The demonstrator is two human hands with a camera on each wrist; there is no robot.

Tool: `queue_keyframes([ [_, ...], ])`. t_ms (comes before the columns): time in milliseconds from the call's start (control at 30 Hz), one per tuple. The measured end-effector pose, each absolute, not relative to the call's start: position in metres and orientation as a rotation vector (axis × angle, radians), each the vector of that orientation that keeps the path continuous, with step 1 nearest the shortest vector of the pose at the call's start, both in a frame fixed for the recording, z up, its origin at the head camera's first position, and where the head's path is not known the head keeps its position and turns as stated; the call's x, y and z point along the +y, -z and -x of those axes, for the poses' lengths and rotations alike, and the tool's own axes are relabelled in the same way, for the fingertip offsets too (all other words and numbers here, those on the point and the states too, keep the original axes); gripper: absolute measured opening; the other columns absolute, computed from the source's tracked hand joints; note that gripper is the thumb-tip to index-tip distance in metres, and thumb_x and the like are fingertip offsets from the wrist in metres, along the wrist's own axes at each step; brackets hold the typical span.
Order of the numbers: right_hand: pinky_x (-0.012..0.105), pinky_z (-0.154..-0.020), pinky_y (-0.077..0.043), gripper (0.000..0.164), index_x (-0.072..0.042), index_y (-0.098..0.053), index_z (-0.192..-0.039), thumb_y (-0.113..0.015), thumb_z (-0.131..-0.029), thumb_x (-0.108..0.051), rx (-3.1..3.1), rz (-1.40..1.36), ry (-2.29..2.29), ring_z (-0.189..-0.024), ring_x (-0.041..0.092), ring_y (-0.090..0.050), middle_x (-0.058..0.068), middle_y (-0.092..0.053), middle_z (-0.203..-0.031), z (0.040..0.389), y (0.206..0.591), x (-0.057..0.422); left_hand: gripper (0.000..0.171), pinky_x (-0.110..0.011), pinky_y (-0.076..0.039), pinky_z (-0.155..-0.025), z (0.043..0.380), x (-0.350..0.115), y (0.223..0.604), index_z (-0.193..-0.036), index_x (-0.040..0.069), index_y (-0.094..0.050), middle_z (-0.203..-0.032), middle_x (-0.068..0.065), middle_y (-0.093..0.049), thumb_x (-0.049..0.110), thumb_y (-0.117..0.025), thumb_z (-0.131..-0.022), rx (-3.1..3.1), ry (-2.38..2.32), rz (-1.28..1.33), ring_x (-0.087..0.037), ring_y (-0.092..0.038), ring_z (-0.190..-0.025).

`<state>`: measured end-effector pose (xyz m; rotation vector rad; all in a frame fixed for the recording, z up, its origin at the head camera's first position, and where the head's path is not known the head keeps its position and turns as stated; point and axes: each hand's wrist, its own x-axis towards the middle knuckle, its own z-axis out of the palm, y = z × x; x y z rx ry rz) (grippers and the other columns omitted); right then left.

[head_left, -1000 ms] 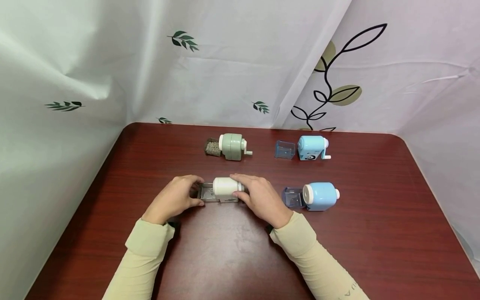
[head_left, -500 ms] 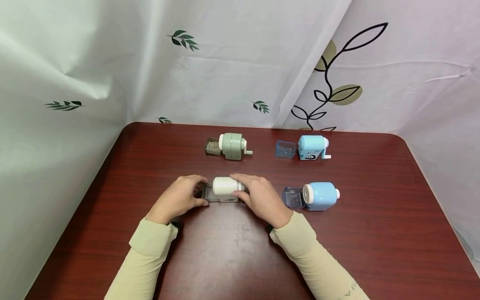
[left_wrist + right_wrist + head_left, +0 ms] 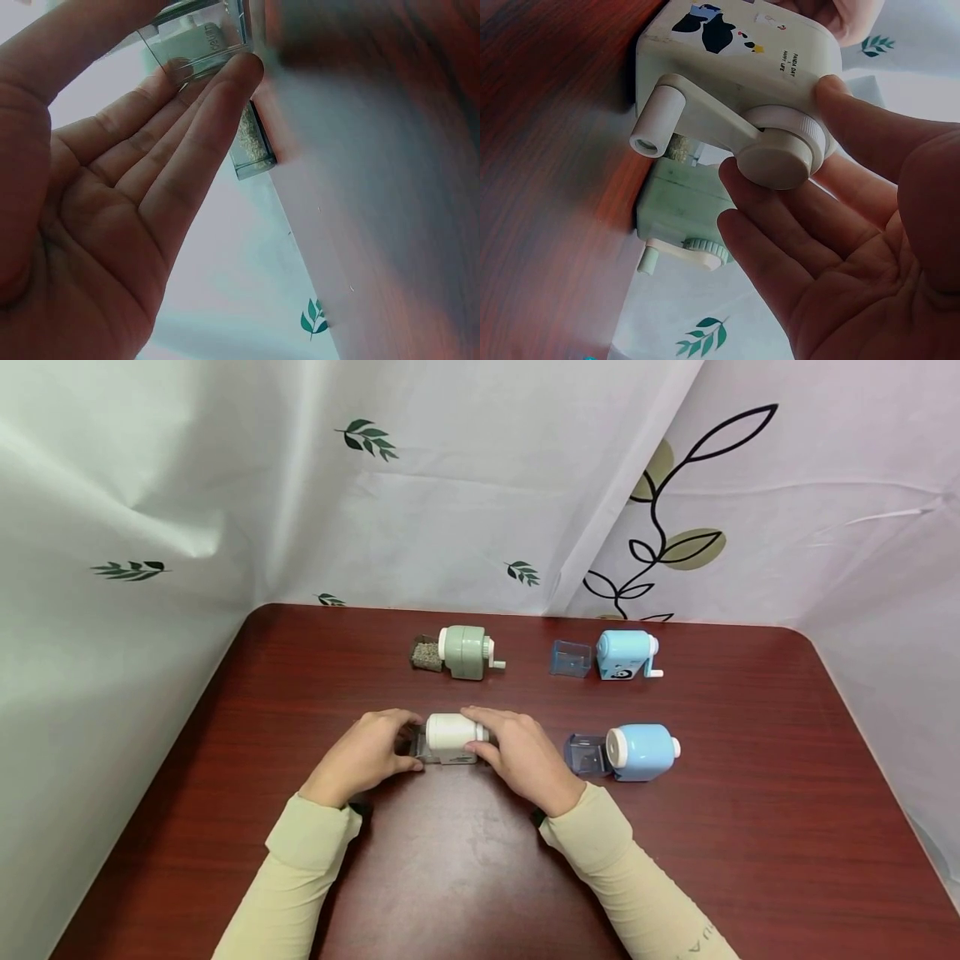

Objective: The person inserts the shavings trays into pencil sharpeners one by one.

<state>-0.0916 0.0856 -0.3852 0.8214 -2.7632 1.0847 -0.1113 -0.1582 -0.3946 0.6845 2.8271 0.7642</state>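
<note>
A cream crank pencil sharpener [image 3: 450, 733] stands mid-table, its clear shavings drawer [image 3: 425, 750] partly slid out on the left. My left hand [image 3: 362, 753] holds that drawer between thumb and fingers at its outer end; the left wrist view shows the clear drawer wall [image 3: 202, 46] at the fingertips. Around the sharpener's right end, my right hand [image 3: 522, 753] grips the body with thumb and fingers. Panda pictures and a crank handle [image 3: 705, 112] show on the sharpener in the right wrist view.
Behind stands a green sharpener [image 3: 467, 653] beside its shavings-filled drawer [image 3: 427, 657]. At back right is a light-blue panda sharpener [image 3: 621, 652] with its detached drawer [image 3: 571, 660]. Nearer, right of my right hand, sits a blue sharpener [image 3: 648, 752] with a clear drawer [image 3: 587, 757].
My left hand has moved right, sliding the clear drawer further into the cream sharpener, so less of it shows. My right hand and the sharpener body have stayed in place.
</note>
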Motion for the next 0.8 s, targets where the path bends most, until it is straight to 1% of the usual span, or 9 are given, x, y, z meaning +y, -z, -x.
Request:
queue_keyframes([
  [333,0.042,-0.098,-0.051,0.046,-0.006,-0.065,-0.133,-0.076,-0.091,-0.018,-2.773,-0.806,-1.086,-0.118,0.026,-0.064,0.010,-0.066,-0.131,0.0907,0.3839,0.0851,0.055,-0.042,-0.056,-0.086,0.1110,-0.1532,0.3969,-0.119,-0.003,-0.066,-0.109,-0.011,-0.071,0.017,-0.091,-0.074,2.839,-0.749,-0.707,-0.023,-0.069,-0.096],
  [600,0.042,-0.098,-0.051,0.046,-0.005,-0.065,-0.133,-0.076,-0.090,-0.017,-2.760,-0.811,-1.091,-0.118,0.025,-0.064,0.010,-0.066,-0.130,0.0909,0.3853,0.0853,0.056,-0.045,-0.054,-0.091,0.1103,-0.1513,0.3980,-0.120,-0.004,-0.066,-0.116,-0.016,-0.070,0.017,-0.091,-0.074,2.864,-0.717,-0.726,-0.028,-0.068,-0.104],
  [800,0.042,-0.098,-0.051,0.046,-0.005,-0.065,-0.133,-0.076,-0.090,-0.017,-2.749,-0.820,-1.078,-0.118,0.026,-0.064,0.010,-0.067,-0.130,0.0914,0.3858,0.0853,0.057,-0.046,-0.053,-0.094,0.1102,-0.1506,0.3978,-0.120,-0.006,-0.065,-0.118,-0.017,-0.069,0.016,-0.091,-0.074,2.879,-0.706,-0.738,-0.031,-0.067,-0.109],
])
